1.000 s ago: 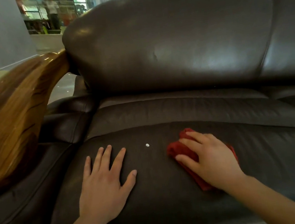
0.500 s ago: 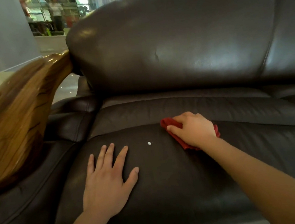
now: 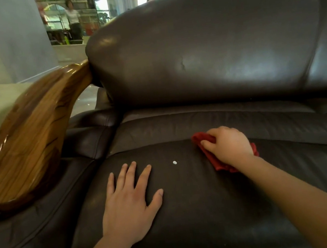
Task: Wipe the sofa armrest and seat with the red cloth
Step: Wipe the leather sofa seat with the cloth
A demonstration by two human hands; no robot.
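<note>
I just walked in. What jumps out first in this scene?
The red cloth stands out, bunched under the right hand near the back of the dark leather seat. The left hand lies flat nearby, a small white speck between them. A glossy wooden armrest curves at left.

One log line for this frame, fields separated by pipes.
right hand pressing red cloth on seat cushion | left hand flat on seat | white speck unwiped
</note>
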